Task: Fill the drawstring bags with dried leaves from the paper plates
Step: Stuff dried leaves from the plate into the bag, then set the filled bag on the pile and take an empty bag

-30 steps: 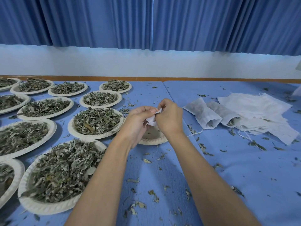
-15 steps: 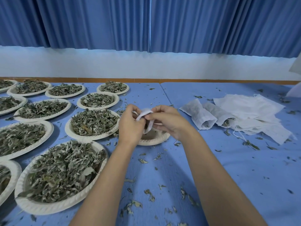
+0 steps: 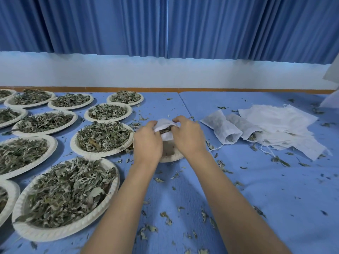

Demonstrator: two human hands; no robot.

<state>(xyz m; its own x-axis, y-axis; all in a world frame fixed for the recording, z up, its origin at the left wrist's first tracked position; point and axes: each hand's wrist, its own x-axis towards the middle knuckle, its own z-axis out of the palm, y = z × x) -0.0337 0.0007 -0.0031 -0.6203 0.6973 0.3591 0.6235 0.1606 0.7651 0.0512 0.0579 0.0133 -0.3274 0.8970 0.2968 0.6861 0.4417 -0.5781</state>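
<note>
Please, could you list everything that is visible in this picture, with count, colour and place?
table: one, blue, whole foreground
curtains: blue, at the back
heaped plates: eleven in view, white with grey-green leaves, left half, some cut off
nearly empty plate: one, white, centre, partly covered
held bag: one, white, leaves inside, above that plate
filled bags: two, white, lying right of centre
empty bags: one pile, white, far right
loose leaves: many, grey-green, scattered widely
left hand: grips the bag's mouth
right hand: grips the bag's mouth
</note>
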